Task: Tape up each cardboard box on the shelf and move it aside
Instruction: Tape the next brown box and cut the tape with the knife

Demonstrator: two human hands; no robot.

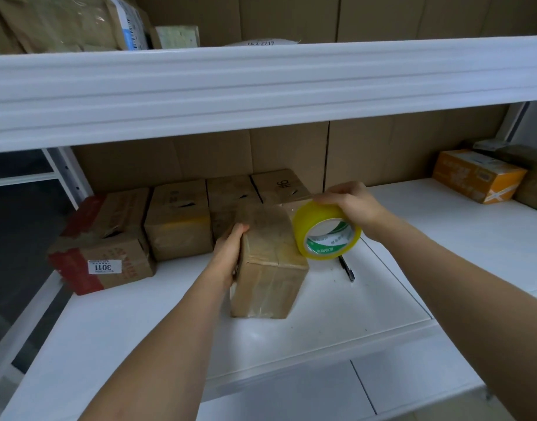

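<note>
Head view: left hand (227,253) grips the left side of a brown, tape-glossed cardboard box (268,262) on the white shelf (139,323); right hand (350,205) clasps a yellow tape roll (325,233) at the box's right edge.

Matt brown cardboard box (268,262), glossy yellow tape roll (326,232), seemingly plastic

One brown cardboard box (268,262) stands near the middle of the white shelf (139,329), closed, its top glossy with tape. A yellow tape roll (326,230) is tilted against its upper right edge. Four more cardboard boxes (176,220) sit in a row toward the shelf's rear left corner, flaps torn.
</note>
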